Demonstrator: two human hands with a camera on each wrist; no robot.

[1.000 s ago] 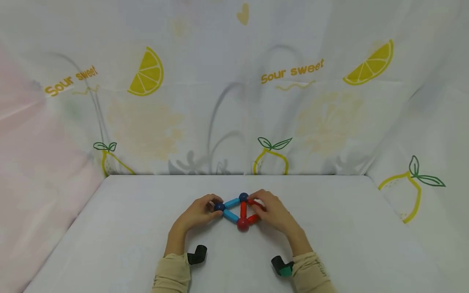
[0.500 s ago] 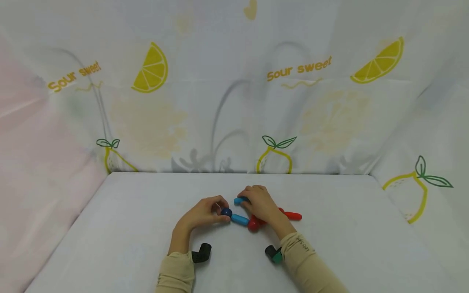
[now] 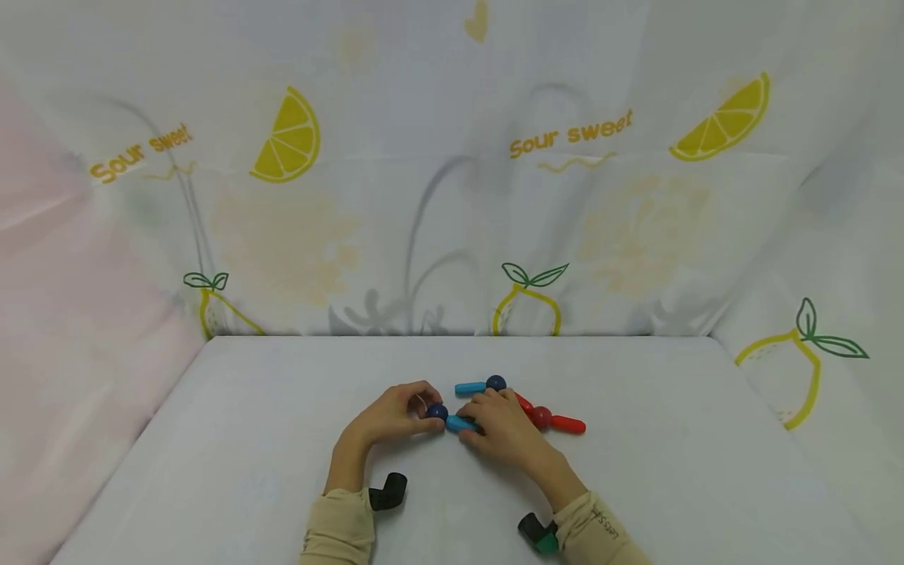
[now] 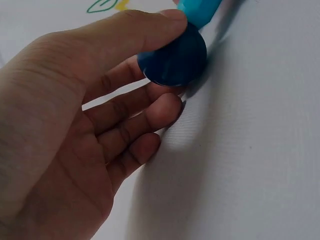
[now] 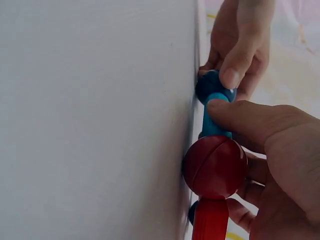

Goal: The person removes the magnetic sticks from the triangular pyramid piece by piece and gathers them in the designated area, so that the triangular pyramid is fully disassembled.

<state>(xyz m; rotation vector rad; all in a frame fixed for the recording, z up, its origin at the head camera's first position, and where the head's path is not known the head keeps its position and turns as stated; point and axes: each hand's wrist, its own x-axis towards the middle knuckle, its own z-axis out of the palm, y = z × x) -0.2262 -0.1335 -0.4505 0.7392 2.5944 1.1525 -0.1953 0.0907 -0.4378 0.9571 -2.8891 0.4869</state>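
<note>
My left hand [image 3: 391, 412] pinches a dark blue ball [image 3: 437, 411] between thumb and fingers. A light blue rod [image 3: 461, 424] joins that ball, and my right hand [image 3: 504, 428] pinches this rod. In the right wrist view, the rod's other end meets a red ball [image 5: 215, 167] with a red rod [image 5: 211, 220] on it; my right hand hides this ball in the head view. Beyond the right hand lie another dark blue ball [image 3: 496, 383] with a second light blue rod [image 3: 470, 388], and a second red ball [image 3: 541, 417] with a red rod [image 3: 568, 424] pointing right.
A white table [image 3: 282, 455] lies under the pieces. Behind it hangs a white cloth [image 3: 395, 235] printed with lemons. Black wrist devices [image 3: 389, 491] sit near both sleeves.
The closed outline of rods and balls has come apart between the far light blue rod and the left ball. My right hand has moved from that far rod to the near one.
</note>
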